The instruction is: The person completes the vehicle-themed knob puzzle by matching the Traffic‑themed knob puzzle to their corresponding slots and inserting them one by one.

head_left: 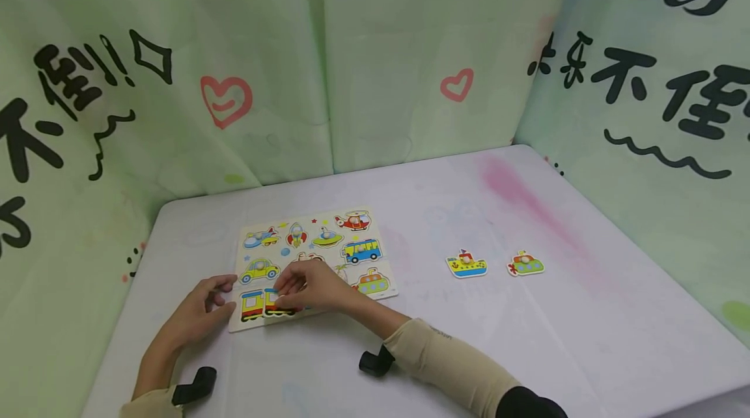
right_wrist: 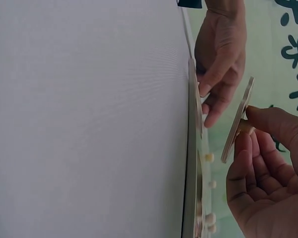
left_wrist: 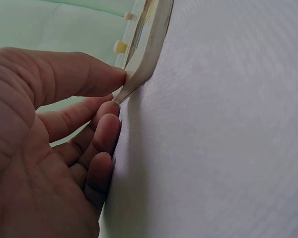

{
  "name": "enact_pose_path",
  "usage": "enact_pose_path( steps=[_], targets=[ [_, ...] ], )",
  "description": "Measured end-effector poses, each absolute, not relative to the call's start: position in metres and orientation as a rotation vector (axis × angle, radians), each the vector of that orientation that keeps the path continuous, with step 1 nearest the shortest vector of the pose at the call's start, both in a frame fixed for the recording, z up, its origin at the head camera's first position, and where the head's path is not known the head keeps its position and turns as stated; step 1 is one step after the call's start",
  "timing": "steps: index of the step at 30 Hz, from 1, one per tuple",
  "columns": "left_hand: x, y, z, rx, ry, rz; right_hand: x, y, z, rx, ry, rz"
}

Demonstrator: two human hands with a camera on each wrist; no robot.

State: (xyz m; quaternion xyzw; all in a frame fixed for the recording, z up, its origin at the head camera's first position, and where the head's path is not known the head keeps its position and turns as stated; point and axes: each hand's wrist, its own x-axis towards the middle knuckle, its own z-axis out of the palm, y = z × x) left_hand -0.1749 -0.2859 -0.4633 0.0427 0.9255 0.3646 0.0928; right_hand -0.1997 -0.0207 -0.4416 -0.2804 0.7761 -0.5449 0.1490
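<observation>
My right hand (head_left: 313,284) pinches the small peg on the back of a flat wooden train-car piece (right_wrist: 239,115) between thumb and fingers. In the right wrist view the piece is tilted and apart from the puzzle board (right_wrist: 192,148). From the head view it overlaps the board's front row, beside another train car (head_left: 252,306). My left hand (head_left: 196,314) touches the left edge of the puzzle board (head_left: 387,295) with thumb and fingertips apart along it. The left wrist view has the thumb tip right at the board's corner (left_wrist: 139,74), other fingers loosely bent.
A boat piece (head_left: 466,264) and a submarine piece (head_left: 525,264) lie on the white tablecloth (head_left: 445,340) to the right. The board carries a yellow car (head_left: 260,271), a bus (head_left: 361,251), a helicopter (head_left: 354,221) and other vehicles. Printed green curtains (head_left: 381,47) enclose the table.
</observation>
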Motion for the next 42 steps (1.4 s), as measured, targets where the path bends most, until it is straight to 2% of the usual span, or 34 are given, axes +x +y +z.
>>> enact_pose_path(
  steps=[16,42],
  targets=[
    [-0.174,-0.289,-0.463,0.173,2.735,1.11,-0.206,-0.057,-0.447,-0.952,2.409,-1.351],
    [-0.173,-0.289,-0.461,0.229,2.746,1.139,-0.213,-0.08,-0.444,-0.963,2.491,-1.111]
  ],
)
